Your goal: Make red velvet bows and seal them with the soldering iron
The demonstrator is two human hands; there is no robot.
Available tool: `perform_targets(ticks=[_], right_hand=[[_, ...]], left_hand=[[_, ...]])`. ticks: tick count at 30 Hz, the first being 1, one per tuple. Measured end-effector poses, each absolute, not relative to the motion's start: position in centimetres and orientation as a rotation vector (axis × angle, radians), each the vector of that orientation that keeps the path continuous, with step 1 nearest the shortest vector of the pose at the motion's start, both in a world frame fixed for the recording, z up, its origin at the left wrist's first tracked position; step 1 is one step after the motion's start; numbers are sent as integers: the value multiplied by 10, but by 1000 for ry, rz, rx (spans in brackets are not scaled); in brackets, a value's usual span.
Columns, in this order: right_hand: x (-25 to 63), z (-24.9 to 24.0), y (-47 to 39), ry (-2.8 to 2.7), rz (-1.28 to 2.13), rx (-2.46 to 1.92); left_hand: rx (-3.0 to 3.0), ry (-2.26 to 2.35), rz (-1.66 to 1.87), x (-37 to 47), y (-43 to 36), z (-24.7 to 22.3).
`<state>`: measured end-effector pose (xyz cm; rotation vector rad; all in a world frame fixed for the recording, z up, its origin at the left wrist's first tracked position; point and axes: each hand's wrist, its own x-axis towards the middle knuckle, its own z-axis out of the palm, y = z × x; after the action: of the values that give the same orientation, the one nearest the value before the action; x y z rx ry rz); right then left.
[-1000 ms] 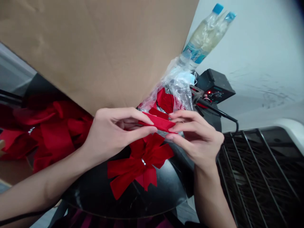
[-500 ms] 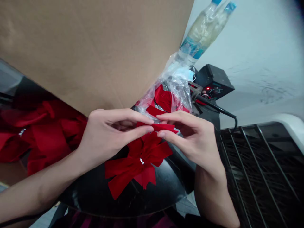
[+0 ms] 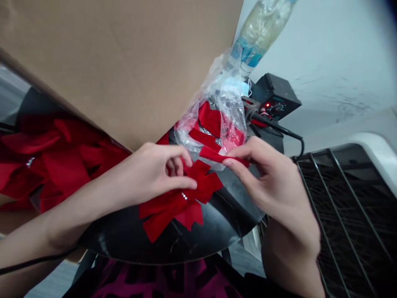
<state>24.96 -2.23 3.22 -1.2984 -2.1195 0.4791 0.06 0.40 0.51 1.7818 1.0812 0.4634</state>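
My right hand (image 3: 269, 178) pinches a narrow folded red ribbon piece (image 3: 214, 155) between thumb and fingertips, its free end pointing left. My left hand (image 3: 158, 171) hovers over the upper left of a red bow (image 3: 194, 211), thumb and index finger apart, the other fingers curled, with nothing seen between them. The bow has many notched tails and a silver tie in its middle, and lies on a round black surface (image 3: 124, 236). Behind the ribbon piece, a clear plastic bag (image 3: 228, 99) holds more red pieces.
A large cardboard sheet (image 3: 108, 62) stands behind the hands. Red bows (image 3: 68, 169) pile up at left. Beyond the bag are plastic bottles (image 3: 260, 33) and a black box with a lit red light (image 3: 276, 97). A heater-like grille (image 3: 350, 198) is at right.
My left hand has let go of the folded red piece and moved slightly down and left. My right hand has carried the piece to the right. The view has shifted a little.
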Motion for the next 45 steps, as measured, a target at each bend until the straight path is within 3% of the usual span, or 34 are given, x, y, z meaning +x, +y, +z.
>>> perform_targets(ticks=[5, 13, 19, 30, 45], right_hand=[[275, 35, -55, -1967, 422, -1420], [250, 32, -107, -1605, 632, -1432], [236, 18, -102, -1484, 716, -1428], [216, 1, -78, -1353, 956, -1344], [219, -2, -72, -1491, 874, -1450]], left_hand=[[2192, 1136, -85, 7, -9, 5], [1404, 864, 523, 8, -1, 7], [836, 822, 615, 11, 4, 0], [1096, 826, 598, 13, 4, -3], [1169, 892, 615, 16, -2, 5]])
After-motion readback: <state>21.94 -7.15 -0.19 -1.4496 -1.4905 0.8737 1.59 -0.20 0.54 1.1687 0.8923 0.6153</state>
